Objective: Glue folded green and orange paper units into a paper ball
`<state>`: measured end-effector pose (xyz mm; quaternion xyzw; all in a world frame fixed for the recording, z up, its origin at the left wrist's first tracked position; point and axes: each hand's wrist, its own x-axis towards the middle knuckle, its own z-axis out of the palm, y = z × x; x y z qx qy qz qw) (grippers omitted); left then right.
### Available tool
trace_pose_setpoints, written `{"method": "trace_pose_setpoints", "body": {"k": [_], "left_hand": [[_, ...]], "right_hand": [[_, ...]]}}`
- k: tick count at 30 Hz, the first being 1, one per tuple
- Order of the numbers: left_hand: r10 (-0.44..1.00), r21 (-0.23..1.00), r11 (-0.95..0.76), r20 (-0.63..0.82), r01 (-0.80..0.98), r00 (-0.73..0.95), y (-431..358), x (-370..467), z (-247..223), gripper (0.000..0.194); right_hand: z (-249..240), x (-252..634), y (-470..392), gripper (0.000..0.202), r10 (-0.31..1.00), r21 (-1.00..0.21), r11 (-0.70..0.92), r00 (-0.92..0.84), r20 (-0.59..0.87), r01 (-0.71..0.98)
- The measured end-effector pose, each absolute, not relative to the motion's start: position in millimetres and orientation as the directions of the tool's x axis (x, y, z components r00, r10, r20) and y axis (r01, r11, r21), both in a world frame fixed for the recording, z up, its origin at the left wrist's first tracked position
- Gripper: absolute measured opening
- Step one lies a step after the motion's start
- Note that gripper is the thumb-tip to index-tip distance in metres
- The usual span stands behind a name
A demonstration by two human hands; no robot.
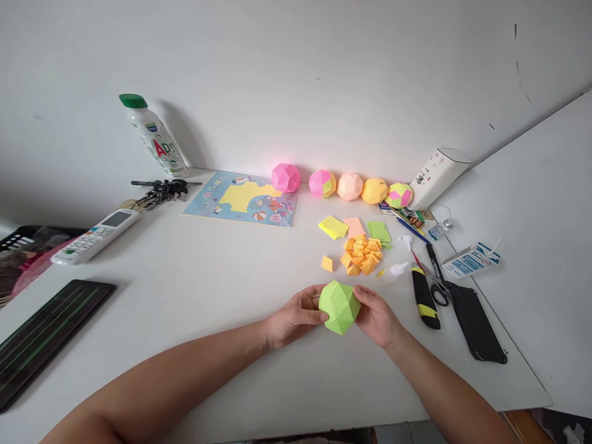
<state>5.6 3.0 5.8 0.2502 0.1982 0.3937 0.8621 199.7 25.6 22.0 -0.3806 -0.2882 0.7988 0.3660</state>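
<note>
A light green faceted paper ball (pixel 340 307) is held between my two hands above the white table. My left hand (pixel 298 316) grips its left side, thumb on the front. On the right side, my right hand (pixel 375 314) has its thumb on the upper edge, its other fingers partly hidden. Just beyond the ball lie a pile of folded orange paper pieces (pixel 361 254) and a single orange piece (pixel 327 264). Behind them are yellow (pixel 333 227), peach (pixel 354 227) and green (pixel 380 232) paper sheets. A white-tipped glue bottle (pixel 398 269) lies beside the pile.
Several paper balls, one of them pink (pixel 285 177), line the wall. A blue printed sheet (pixel 240 200), keys (pixel 161 192), bottle (pixel 157 139) and remote (pixel 96 237) are left. A cutter (pixel 424 296), scissors (pixel 439 291), black case (pixel 477 324) and drink carton (pixel 470 260) lie right.
</note>
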Motion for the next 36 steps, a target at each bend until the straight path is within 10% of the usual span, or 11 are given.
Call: {"method": "trace_pose_setpoints", "body": {"k": [14,36], "left_hand": [[0.819,0.564,0.514,-0.097,-0.646,0.566,2,9,5,0.042],[0.845,0.644,0.449,-0.08,-0.619,0.529,-3,7,-2,0.036]], "right_hand": [[28,198,18,0.015,0.957,-0.965,-0.131,-0.283,-0.062,-0.229],[35,201,17,0.023,0.799,-0.991,-0.126,-0.587,-0.133,0.053]]}}
